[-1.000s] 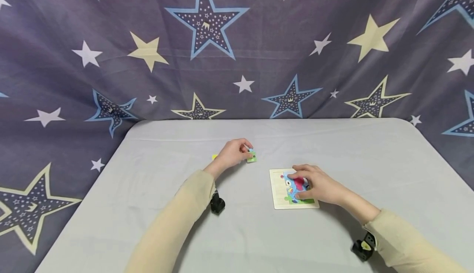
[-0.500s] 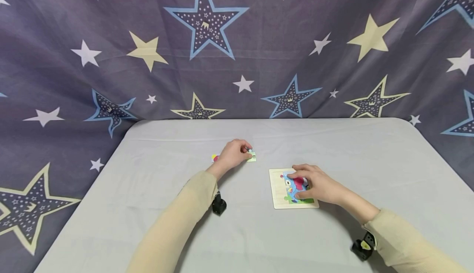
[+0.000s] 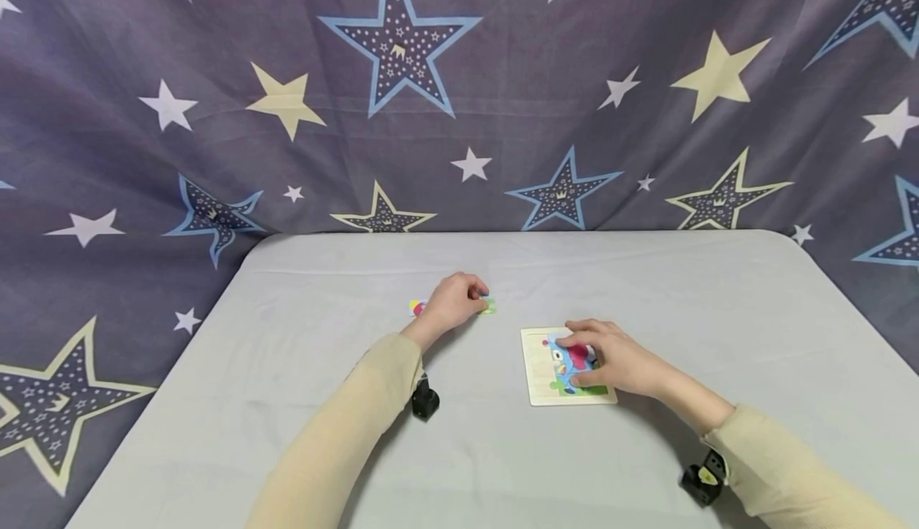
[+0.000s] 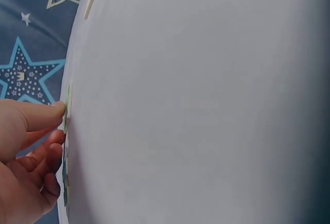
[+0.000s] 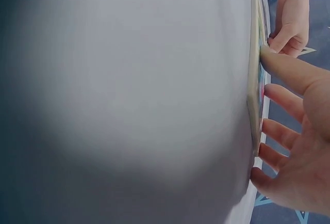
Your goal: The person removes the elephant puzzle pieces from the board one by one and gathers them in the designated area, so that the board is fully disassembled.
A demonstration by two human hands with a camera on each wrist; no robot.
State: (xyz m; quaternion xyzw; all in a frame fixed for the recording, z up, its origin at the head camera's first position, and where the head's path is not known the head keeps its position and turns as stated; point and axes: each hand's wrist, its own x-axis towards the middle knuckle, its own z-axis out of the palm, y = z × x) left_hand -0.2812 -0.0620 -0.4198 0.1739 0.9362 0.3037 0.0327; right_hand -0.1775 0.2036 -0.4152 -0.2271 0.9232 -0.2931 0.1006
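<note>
My left hand [image 3: 454, 302] pinches a small green and blue jigsaw piece [image 3: 491, 305] just over the far middle of the table. In the left wrist view the thumb lies on that piece, seen edge-on; the fingers hide part of it in the head view. Behind the left wrist, a yellow and pink jigsaw piece [image 3: 415, 307] lies partly covered. My right hand [image 3: 621, 360] rests with spread fingers on a wooden puzzle board [image 3: 537, 369]. Fitted pieces [image 3: 560, 365] with a blue cartoon animal fill the board's right part; its left strip is bare wood.
A pale grey cloth covers the table [image 3: 474, 465]. At its far edge hangs a dark curtain [image 3: 517, 98] with stars. Each wrist wears a small black camera, such as the left wrist camera [image 3: 425, 399].
The green piece in my left hand has turned and now shows less of its face. More of the yellow and pink piece is visible. My right hand stays on the board.
</note>
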